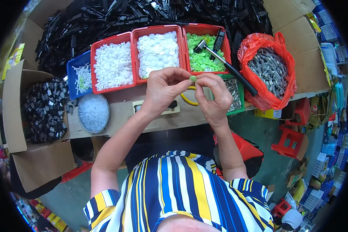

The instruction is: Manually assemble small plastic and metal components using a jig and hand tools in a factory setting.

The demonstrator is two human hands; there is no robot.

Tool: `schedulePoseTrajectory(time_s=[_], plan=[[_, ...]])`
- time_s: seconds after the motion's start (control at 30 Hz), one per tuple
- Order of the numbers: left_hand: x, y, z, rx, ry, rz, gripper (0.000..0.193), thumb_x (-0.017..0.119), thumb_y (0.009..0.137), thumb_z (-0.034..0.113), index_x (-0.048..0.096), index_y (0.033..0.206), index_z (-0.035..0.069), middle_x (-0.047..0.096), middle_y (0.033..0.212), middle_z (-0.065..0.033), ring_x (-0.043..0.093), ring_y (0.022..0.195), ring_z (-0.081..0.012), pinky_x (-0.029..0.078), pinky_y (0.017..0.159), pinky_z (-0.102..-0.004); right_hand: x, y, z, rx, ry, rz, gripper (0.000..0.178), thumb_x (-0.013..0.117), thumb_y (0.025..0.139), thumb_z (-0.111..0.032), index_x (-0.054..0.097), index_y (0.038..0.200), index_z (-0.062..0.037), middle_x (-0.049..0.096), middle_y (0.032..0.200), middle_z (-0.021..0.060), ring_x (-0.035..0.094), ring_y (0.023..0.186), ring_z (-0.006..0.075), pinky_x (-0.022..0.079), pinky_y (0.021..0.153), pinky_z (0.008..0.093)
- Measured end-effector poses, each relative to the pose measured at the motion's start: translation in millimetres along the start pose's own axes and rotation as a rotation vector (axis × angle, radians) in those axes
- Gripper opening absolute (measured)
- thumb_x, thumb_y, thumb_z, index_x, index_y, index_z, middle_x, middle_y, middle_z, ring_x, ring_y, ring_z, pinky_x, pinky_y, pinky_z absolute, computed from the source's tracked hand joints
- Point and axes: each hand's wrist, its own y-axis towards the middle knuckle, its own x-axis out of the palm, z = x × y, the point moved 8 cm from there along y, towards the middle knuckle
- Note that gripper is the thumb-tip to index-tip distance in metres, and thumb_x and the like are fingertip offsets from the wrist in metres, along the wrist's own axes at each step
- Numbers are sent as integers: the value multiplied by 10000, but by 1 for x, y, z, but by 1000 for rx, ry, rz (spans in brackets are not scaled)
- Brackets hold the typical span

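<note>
Above the table's front, my left hand (pixel 164 89) and my right hand (pixel 214 98) meet, fingertips pinched together. Between them is a small round green plastic piece (pixel 193 78); both hands grip it, and anything else in the fingers is too small to make out. Below my left hand lies a flat beige fixture (pixel 170 108) with a dark part in it, partly covered by the hand. A curved yellow handle (pixel 186 98) shows between my wrists. Just beyond the fingers stand red bins with white discs (pixel 158 50) and green pieces (pixel 201 63).
A hammer (pixel 232 69) leans across the green-piece bin toward a red bag of grey parts (pixel 268 69). Leftward are a bin of white pegs (pixel 114 63), a blue bin (pixel 70 73), a round tin (pixel 93 112) and a carton of black parts (pixel 46 108). Black plastic pieces (pixel 154 11) pile up behind.
</note>
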Motion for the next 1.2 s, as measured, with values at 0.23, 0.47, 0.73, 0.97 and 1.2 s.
schedulePoseTrajectory(time_s=[0.23,0.47,0.73,0.97,1.2], plan=[[-1,-10,6,109,123,87,141,728,859,2,708,995,-29,708,907,-39,647,808,-66,523,708,-187,1,-4,-9,-126,-110,34,264,731,721,80,645,945,-31,673,930,104,664,794,271,530,694,341],[-9,-16,5,95,114,94,146,722,854,-19,710,999,-28,708,917,-40,645,821,-65,526,724,-192,8,-8,-11,-142,-84,8,274,727,719,88,654,955,-31,677,941,106,670,801,274,534,695,345],[-17,-20,2,93,57,122,137,718,857,-20,713,993,-21,708,922,-39,648,822,-68,528,728,-193,16,-8,-16,-148,-101,-14,280,733,712,82,659,957,-32,675,938,107,670,811,278,531,707,346],[-19,-26,6,127,98,147,134,716,853,-34,712,986,-20,703,926,-35,644,820,-63,523,720,-191,16,-11,-18,-176,-116,-25,270,743,699,69,669,939,-30,672,940,103,658,786,272,516,688,343],[-15,-37,24,307,339,216,124,721,819,-12,705,940,-37,719,871,-56,661,771,-76,533,690,-219,17,-13,-16,-160,-117,-71,261,748,717,57,665,953,-17,668,947,94,661,787,255,508,683,336]])
